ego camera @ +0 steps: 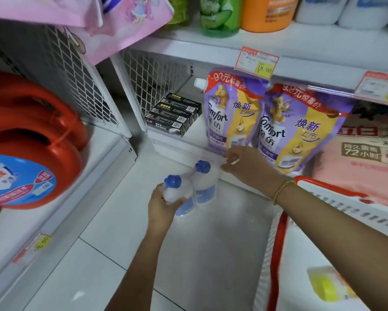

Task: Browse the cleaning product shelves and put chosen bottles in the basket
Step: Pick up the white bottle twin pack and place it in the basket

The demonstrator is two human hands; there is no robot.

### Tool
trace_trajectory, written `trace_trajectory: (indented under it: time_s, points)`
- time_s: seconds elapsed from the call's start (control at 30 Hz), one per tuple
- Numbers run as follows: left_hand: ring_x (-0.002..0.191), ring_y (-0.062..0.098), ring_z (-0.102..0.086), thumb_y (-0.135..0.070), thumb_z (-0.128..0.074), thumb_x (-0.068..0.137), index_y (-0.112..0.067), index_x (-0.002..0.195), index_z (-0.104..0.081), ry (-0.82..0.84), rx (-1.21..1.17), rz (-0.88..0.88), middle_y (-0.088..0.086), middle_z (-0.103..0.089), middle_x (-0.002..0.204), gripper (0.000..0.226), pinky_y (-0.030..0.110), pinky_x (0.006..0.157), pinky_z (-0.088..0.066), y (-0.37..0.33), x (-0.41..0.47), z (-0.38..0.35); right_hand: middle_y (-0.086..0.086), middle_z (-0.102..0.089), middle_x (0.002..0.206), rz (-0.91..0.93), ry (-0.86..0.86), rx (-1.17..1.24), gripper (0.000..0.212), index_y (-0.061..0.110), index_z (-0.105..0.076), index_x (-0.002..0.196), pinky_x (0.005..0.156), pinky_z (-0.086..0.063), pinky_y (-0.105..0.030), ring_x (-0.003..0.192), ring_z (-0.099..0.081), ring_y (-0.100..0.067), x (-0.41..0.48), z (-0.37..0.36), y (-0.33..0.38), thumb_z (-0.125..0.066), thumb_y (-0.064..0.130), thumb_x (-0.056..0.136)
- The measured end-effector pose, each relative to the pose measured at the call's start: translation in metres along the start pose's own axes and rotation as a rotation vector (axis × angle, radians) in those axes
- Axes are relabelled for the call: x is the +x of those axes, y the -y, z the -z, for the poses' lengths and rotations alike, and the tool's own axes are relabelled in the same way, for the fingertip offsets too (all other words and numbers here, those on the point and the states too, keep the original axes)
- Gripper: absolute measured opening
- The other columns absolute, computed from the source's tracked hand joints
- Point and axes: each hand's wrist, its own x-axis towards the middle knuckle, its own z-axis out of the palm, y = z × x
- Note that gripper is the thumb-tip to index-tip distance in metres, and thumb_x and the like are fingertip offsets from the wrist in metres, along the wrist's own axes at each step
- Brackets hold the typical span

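- Bottles (203, 187), 2 joined, white w/ blue caps: gripped at one neck by L hand (160, 205), held low over floor (199, 254), outside basket.
- R hand (249, 167): apart from L, at bottom shelf (188, 151) edge just beside bottles, under Comfort pouches (233, 113); fingers bent, grip on anything not clear.
- Basket (278, 239), white w/ red rim: lower right, under R forearm; yellow-topped item (323, 283) inside.
- Red jugs (31, 122): stood on left shelf.

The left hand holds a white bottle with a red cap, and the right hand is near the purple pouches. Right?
The head view shows a blue cap, not red. The left hand holds that white bottle; the right hand is near the purple pouches.
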Motion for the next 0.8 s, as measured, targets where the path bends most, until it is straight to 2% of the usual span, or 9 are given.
trace_trajectory:
  time_s: [0.07, 0.13, 0.23, 0.3, 0.43, 0.53, 0.6, 0.67, 0.8]
  points:
    - [0.099, 0.016, -0.058, -0.004, -0.081, 0.072, -0.013, 0.117, -0.058, -0.066, 0.054, -0.117, 0.003, -0.061, 0.113, 0.051, 0.015, 0.084, -0.044, -0.020, -0.011, 0.008, -0.004, -0.068, 0.096, 0.075, -0.065, -0.022, 0.020, 0.012, -0.068, 0.100, 0.072, -0.039, -0.018, 0.092, -0.063, -0.018, -0.014, 0.025, 0.007, -0.070, 0.021, 0.083]
    - [0.102, 0.013, -0.056, -0.007, -0.083, 0.071, -0.016, 0.122, -0.058, -0.144, 0.107, -0.278, 0.000, -0.057, 0.116, 0.057, 0.003, 0.084, -0.039, -0.054, -0.024, 0.016, 0.001, -0.068, 0.085, 0.145, -0.150, -0.023, 0.012, 0.015, -0.070, 0.093, 0.066, -0.038, -0.011, 0.084, -0.064, -0.015, -0.029, 0.059, 0.013, -0.070, 0.021, 0.082]
    - [0.094, 0.008, -0.060, -0.019, -0.080, 0.073, -0.020, 0.111, -0.063, -0.205, 0.051, -0.489, -0.001, -0.063, 0.102, 0.042, 0.006, 0.086, -0.044, -0.134, -0.042, 0.015, 0.005, -0.067, 0.078, 0.277, -0.359, -0.061, 0.004, 0.022, -0.066, 0.082, 0.071, -0.045, -0.022, 0.078, -0.064, -0.013, -0.053, 0.129, 0.012, -0.068, 0.025, 0.083]
    - [0.082, 0.000, -0.062, -0.020, -0.075, 0.077, -0.023, 0.096, -0.065, -0.134, -0.046, -0.594, -0.005, -0.067, 0.089, 0.021, 0.007, 0.077, -0.046, -0.197, -0.051, 0.001, 0.001, -0.068, 0.084, 0.342, -0.568, -0.160, 0.010, 0.020, -0.066, 0.084, 0.075, -0.046, -0.032, 0.081, -0.062, -0.017, -0.061, 0.179, -0.004, -0.067, 0.030, 0.085]
    - [0.069, -0.007, -0.060, -0.011, -0.071, 0.085, -0.024, 0.080, -0.059, 0.022, -0.073, -0.803, -0.011, -0.064, 0.080, 0.019, 0.006, 0.067, -0.044, -0.308, -0.042, -0.058, -0.016, -0.068, 0.094, 0.210, -0.736, -0.384, 0.031, 0.010, -0.068, 0.098, 0.072, -0.046, -0.038, 0.089, -0.061, -0.035, -0.055, 0.257, -0.063, -0.060, 0.038, 0.089]
    - [0.080, 0.002, -0.062, -0.010, -0.072, 0.083, -0.022, 0.089, -0.059, 0.114, -0.037, -0.836, -0.008, -0.064, 0.087, 0.020, 0.015, 0.076, -0.048, -0.366, -0.008, -0.113, -0.012, -0.061, 0.074, 0.137, -0.727, -0.529, 0.050, 0.013, -0.069, 0.078, 0.055, -0.045, -0.037, 0.075, -0.059, -0.035, -0.052, 0.275, -0.093, -0.046, 0.058, 0.084]
    - [0.094, 0.010, -0.061, -0.010, -0.074, 0.082, -0.013, 0.109, -0.059, 0.135, -0.002, -0.824, -0.006, -0.062, 0.100, 0.031, 0.017, 0.083, -0.049, -0.397, 0.016, -0.144, -0.007, -0.059, 0.069, 0.156, -0.729, -0.620, 0.058, 0.017, -0.068, 0.072, 0.052, -0.042, -0.033, 0.069, -0.060, -0.031, -0.049, 0.280, -0.096, -0.039, 0.064, 0.086]
    - [0.096, 0.008, -0.059, -0.007, -0.074, 0.081, -0.005, 0.121, -0.053, 0.148, -0.038, -0.758, -0.007, -0.059, 0.105, 0.045, 0.007, 0.077, -0.048, -0.424, 0.036, -0.166, -0.002, -0.060, 0.072, 0.128, -0.683, -0.674, 0.061, 0.021, -0.068, 0.074, 0.054, -0.040, -0.030, 0.071, -0.060, -0.024, -0.044, 0.286, -0.098, -0.036, 0.071, 0.085]
    - [0.069, 0.007, -0.069, 0.003, -0.072, 0.080, 0.002, 0.120, -0.052, 0.240, -0.269, -0.520, -0.001, -0.067, 0.092, 0.044, 0.020, 0.053, -0.055, -0.457, 0.069, -0.196, 0.002, -0.053, 0.062, 0.176, -0.731, -0.787, 0.061, 0.020, -0.061, 0.061, 0.048, -0.028, -0.024, 0.059, -0.056, -0.020, -0.032, 0.284, -0.103, -0.033, 0.071, 0.082]
